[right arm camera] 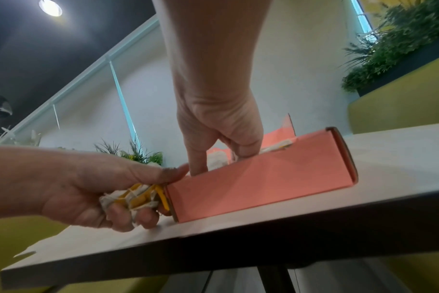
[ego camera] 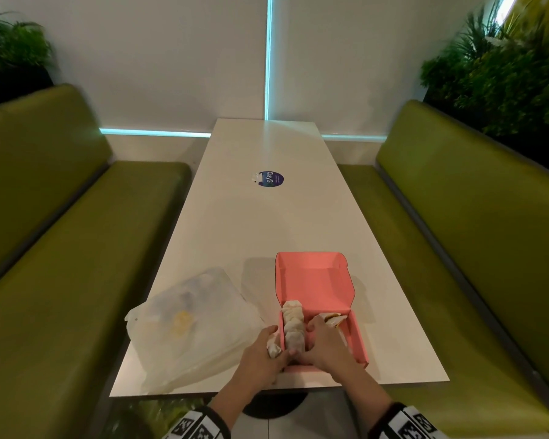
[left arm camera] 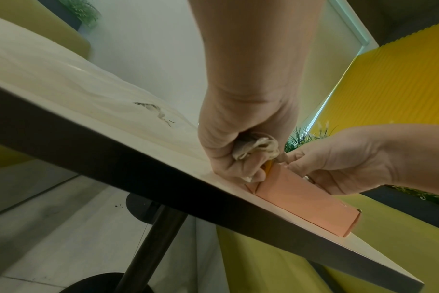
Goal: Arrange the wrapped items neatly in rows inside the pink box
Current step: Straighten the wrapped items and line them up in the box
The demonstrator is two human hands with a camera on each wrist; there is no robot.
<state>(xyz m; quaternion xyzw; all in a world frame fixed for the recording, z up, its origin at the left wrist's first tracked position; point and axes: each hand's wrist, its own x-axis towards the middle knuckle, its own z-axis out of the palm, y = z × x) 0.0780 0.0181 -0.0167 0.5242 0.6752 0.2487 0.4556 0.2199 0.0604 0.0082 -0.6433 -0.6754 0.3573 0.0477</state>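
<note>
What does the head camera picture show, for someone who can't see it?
Two hands work at an open pink cardboard box on a long white table: the left hand holds a crumpled white wrapped item, and the right hand reaches inside.

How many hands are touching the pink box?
2. The left hand, gripping wrapped items, touches its left near corner; the right hand reaches inside the pink box.

Head view: high, looking forward and down along the surface (ego camera: 267, 223). Wrist views: close, from below the surface's near edge, looking up; all three share the pink box (ego camera: 314, 280) (left arm camera: 301, 200) (right arm camera: 263, 178).
</note>
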